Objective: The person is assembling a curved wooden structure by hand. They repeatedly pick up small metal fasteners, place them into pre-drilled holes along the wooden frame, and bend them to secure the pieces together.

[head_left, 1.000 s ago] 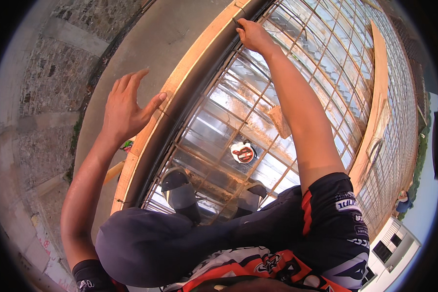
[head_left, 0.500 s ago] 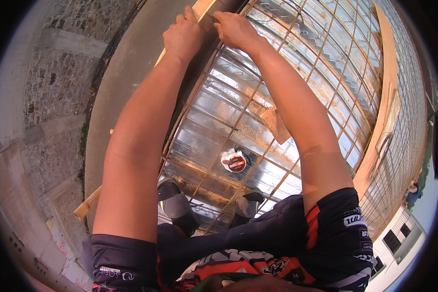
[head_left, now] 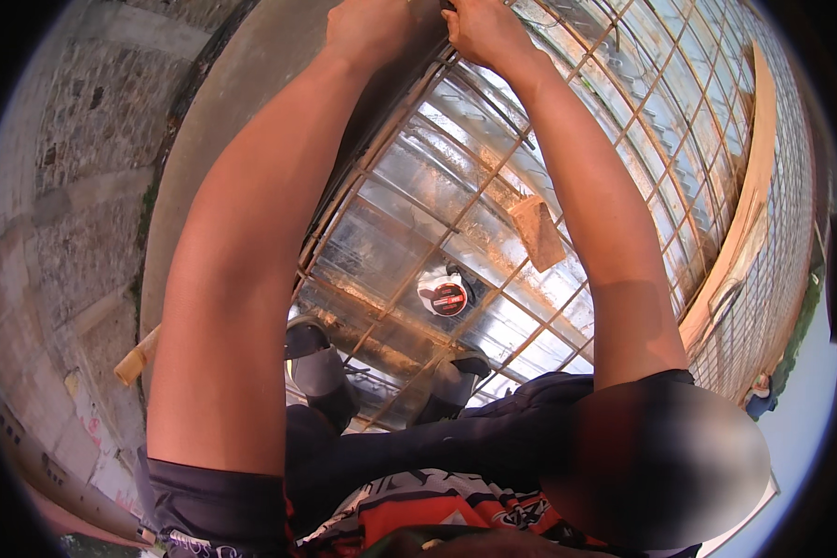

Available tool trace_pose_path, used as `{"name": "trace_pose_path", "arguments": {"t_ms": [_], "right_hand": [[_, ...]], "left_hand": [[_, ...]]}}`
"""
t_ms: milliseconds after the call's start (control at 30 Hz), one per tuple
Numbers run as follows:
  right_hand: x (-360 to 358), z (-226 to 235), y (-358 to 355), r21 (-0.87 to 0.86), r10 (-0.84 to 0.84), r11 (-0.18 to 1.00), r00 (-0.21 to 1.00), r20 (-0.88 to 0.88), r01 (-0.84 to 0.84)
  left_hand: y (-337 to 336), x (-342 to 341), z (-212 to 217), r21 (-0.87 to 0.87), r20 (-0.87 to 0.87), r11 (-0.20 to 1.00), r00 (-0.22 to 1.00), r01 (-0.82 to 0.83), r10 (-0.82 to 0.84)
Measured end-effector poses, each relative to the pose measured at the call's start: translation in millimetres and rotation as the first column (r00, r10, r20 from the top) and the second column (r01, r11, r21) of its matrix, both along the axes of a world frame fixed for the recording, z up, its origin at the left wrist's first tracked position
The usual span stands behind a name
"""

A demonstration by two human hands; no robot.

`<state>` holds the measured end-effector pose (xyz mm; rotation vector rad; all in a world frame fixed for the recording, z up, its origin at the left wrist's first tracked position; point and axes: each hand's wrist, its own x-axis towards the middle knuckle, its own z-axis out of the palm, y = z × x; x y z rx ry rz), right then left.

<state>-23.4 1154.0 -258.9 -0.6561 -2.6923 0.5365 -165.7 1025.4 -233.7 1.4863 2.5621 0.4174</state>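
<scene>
My left hand [head_left: 370, 30] is at the top edge of the view, over the dark inner side of a grey ledge. Its fingers run out of the picture, so its hold is hidden. Close by on the right, my right hand [head_left: 489, 35] has its fingers curled in above the edge of a rusty rebar grid [head_left: 456, 228]; what they close on is cut off. Beyond my left forearm pokes the end of a wooden pole [head_left: 138, 361]. On the metal decking below my arms lies a round white thing [head_left: 445, 294] with a black and red face.
A short wood block [head_left: 538, 232] lies near my right forearm, and a long plank [head_left: 749, 205] stretches along the grid at right. The grey ledge [head_left: 237, 102] drops off toward a stone wall [head_left: 93, 121] at left. Another person [head_left: 761, 396] is far off at right.
Both hands have shifted up toward the top edge, the right one also rightward. The pale wooden strip seen at my left hand is now out of sight. My view has shifted slightly.
</scene>
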Motion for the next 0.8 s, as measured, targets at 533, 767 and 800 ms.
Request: {"name": "trace_pose_path", "arguments": {"t_ms": [533, 767, 800], "right_hand": [[1.8, 12.6, -7.4, -0.098, -0.046, 0.993, 0.981, 0.191, 0.066], [14.3, 7.2, -2.0, -0.083, -0.111, 0.988, 0.977, 0.183, 0.128], [11.3, 12.5, -2.7, -0.055, -0.122, 0.990, 0.982, 0.143, 0.131]], "left_hand": [[0.6, -11.1, -9.3, -0.056, 0.113, 0.995, 0.991, 0.084, -0.078], [-78.0, -74.8, 129.6, -0.284, -0.121, 0.820, 0.829, 0.497, -0.545], [-109.6, -75.9, 148.0, -0.226, -0.098, 0.814, 0.818, 0.536, -0.566]]}}
